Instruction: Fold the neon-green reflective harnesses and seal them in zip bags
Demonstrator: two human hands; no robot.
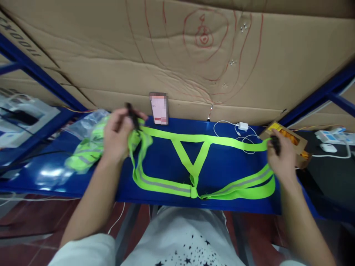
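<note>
Harness [194,138] | long axis crosswise, nearside of phone [159,109] | left hand [117,135] closer to phone, right hand [283,157] farther | each grasping a black clip [276,145]

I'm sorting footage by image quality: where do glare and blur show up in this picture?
Head view: white glare on the left part of the blue table; head view: the left hand and its black clip look smeared, the right hand soft too; head view: the phone's screen is pixelated in patches, unlike the hands' softness.
</note>
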